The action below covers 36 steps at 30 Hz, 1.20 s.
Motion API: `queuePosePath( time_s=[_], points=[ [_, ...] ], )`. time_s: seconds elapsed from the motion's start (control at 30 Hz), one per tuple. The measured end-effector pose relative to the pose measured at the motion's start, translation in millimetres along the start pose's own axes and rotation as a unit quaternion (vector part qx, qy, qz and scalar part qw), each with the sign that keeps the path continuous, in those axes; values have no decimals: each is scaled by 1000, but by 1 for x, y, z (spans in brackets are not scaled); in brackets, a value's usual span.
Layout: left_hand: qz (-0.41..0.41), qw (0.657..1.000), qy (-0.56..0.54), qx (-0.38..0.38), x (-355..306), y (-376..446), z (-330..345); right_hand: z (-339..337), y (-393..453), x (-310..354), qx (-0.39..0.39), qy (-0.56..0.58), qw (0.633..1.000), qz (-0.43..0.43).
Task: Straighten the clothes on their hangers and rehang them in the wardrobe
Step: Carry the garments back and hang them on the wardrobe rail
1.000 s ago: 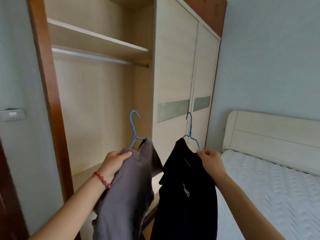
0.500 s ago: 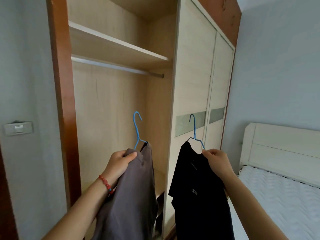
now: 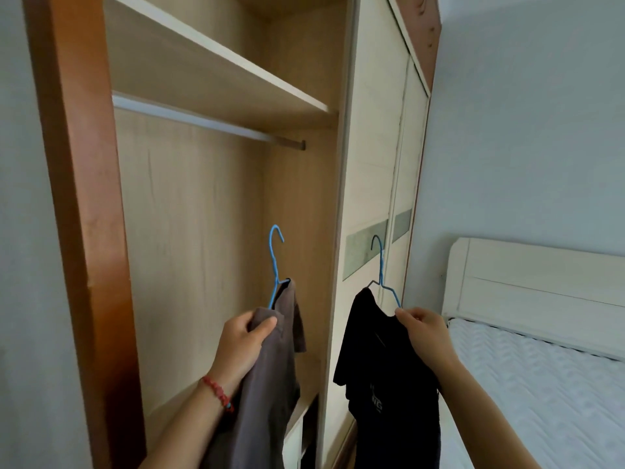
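My left hand (image 3: 244, 343) grips the shoulder of a grey shirt (image 3: 267, 394) that hangs on a blue wire hanger (image 3: 275, 262), hook upward. My right hand (image 3: 424, 333) pinches the shoulder of a black T-shirt (image 3: 385, 384) on a second blue wire hanger (image 3: 381, 269). Both garments hang below my hands in front of the open wardrobe compartment (image 3: 203, 231). The metal hanging rail (image 3: 209, 125) runs bare under the shelf, well above both hooks.
A wooden shelf (image 3: 220, 72) sits just above the rail. The brown wardrobe frame (image 3: 84, 198) stands at the left, closed sliding doors (image 3: 378, 164) at the right. A bed with a white headboard (image 3: 534, 286) and mattress (image 3: 541, 384) lies at the right.
The view has come closer to the wardrobe and tilted up, so the rail and shelf look larger. Both hands still hold their garments at about the same height.
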<state>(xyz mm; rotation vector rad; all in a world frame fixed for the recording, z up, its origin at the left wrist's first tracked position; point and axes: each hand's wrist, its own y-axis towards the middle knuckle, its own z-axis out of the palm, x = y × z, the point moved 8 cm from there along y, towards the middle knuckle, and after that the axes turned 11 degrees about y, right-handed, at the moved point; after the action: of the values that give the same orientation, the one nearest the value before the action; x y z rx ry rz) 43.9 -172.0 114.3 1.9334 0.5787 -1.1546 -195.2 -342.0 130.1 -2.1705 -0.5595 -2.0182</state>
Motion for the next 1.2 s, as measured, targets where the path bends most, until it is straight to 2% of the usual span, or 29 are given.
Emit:
queuePosePath(
  time_s=[0.33,0.5,0.83,1.03,1.2],
  points=[
    [9,1000,17,-24,17,53,-4,58,41,8,6,22,1000,-11],
    [7,998,32,-54,26,90,3,81,84,2,34,39,999,-11],
    [15,993,47,-103,30,238,38,137,250,23,105,41,991,-72],
    [59,988,36,-140,17,335,53,160,349,61,124,44,980,-150],
    [90,981,65,-160,7,398,59,194,416,80,109,52,976,-183]
  ],
)
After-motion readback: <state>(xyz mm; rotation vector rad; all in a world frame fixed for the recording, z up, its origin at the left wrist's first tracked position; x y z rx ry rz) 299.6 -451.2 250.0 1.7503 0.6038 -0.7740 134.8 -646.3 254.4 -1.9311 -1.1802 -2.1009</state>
